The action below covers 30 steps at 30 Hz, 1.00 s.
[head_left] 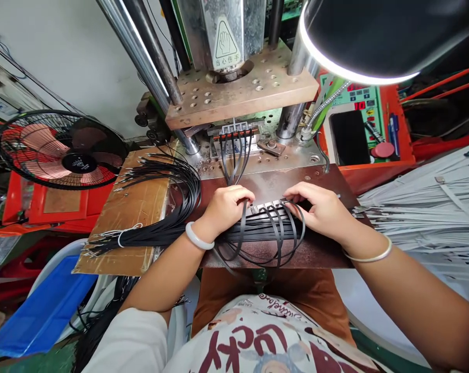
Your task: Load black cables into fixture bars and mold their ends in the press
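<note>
Head view: your left hand [228, 207] is at the left end of a slotted metal strip [268, 206], center of the frame, thumb and forefinger closed on a dark cable [242, 228]. Your right hand [315, 207] is at the strip's right end, fingertips drawn in close; whether they grip a cable end or the strip itself, cannot tell. Between them, looped cables [280, 228] run from the strip down over flat black strands lying across the bench [327, 181]. Loops cross near the lower edge; judged a snag risk, since a tug on one could drag its neighbor or pull an end out of line. Strip is narrow: uneven pressure from your two hands might tilt it and let ends slip. Upper center, a fixture [238, 135] holds more cables under the heavy press plate [242, 98], tails hanging toward your left wrist. Catch those with your knuckles and they could shift in the fixture. Warning label [225, 44] above shows a hand; fingers straying beneath that plate would risk a crush if it came down. Left of center, a curved cable bundle [191, 194] spills over cardboard [137, 204]; your left forearm passes close to it, so a wide elbow swing might sweep strands out of order.
</note>
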{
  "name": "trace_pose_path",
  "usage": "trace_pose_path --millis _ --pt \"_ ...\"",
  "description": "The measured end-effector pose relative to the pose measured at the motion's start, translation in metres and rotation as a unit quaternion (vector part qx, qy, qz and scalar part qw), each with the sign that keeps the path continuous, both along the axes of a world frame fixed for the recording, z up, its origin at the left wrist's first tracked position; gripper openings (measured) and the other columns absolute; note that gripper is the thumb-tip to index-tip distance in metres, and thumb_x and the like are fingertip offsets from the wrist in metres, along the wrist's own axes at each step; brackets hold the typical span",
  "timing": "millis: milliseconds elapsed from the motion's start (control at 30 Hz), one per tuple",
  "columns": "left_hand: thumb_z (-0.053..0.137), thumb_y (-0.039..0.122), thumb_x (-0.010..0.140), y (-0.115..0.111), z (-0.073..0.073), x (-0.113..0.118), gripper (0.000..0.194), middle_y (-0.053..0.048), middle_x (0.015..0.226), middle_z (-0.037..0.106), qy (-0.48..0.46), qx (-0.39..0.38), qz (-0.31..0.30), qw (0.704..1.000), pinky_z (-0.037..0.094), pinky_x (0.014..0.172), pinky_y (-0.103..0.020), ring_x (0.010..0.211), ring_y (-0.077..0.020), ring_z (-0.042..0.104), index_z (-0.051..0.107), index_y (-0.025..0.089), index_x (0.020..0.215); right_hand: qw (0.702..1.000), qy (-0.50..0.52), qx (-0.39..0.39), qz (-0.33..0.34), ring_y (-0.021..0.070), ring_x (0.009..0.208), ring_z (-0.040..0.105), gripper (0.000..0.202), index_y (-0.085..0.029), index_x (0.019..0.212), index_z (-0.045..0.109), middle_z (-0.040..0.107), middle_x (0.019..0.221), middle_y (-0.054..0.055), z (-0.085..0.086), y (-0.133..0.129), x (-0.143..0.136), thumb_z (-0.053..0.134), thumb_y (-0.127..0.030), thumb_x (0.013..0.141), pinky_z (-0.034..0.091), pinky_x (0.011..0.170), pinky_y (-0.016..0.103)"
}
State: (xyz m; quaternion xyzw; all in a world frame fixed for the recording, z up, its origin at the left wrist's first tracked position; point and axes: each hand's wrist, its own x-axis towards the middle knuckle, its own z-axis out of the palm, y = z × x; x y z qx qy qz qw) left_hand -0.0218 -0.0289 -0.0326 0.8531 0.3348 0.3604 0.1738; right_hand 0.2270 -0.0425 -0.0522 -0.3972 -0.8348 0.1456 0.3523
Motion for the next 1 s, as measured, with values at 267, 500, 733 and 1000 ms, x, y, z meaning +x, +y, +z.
trace_pose_path --millis 267,500,733,1000 --pt "0.056 0.011 0.089 0.000 -0.005 0.006 0.013 -0.004 0.081 0.071 -0.064 0.038 0.030 0.997 0.054 0.074 -0.024 0.077 -0.0124 0.066 0.068 0.015 0.084 0.995 0.046 0.005 -0.087 0.0186 0.073 0.060 0.014 -0.020 0.085 0.061 0.064 0.080 0.005 0.006 0.003 -0.001 0.050 -0.013 0.083 0.047 0.065 0.031" --pt "0.060 0.016 0.090 -0.002 -0.002 0.008 0.010 -0.005 0.086 0.073 -0.097 0.046 -0.025 0.994 0.055 0.074 -0.025 0.080 -0.0127 0.068 0.069 0.015 0.086 0.990 -0.072 -0.098 0.069 0.0144 0.054 0.054 0.007 -0.018 0.077 0.063 0.061 0.062 0.001 0.046 0.023 -0.040 0.057 -0.020 0.080 0.039 0.054 0.026" --pt "0.046 0.024 0.096 0.004 0.006 -0.013 0.021 -0.008 0.107 0.066 -0.196 0.011 0.093 0.976 0.057 0.079 -0.027 0.086 -0.0132 0.068 0.056 0.017 0.113 0.984 -0.142 -0.072 0.075 0.0166 0.062 0.057 0.010 -0.017 0.076 0.062 0.064 0.069 0.004 0.043 0.016 -0.061 0.053 -0.013 0.076 0.041 0.061 0.028" --pt "0.043 0.027 0.097 0.007 0.004 -0.018 0.019 -0.006 0.100 0.067 -0.241 0.024 0.127 0.962 0.056 0.078 -0.027 0.083 -0.0126 0.067 0.053 0.018 0.110 0.958 -0.266 0.084 0.061 0.0206 0.068 0.050 0.017 -0.016 0.067 0.059 0.060 0.069 0.008 0.032 0.001 -0.075 0.051 -0.011 0.081 0.032 0.066 0.034"
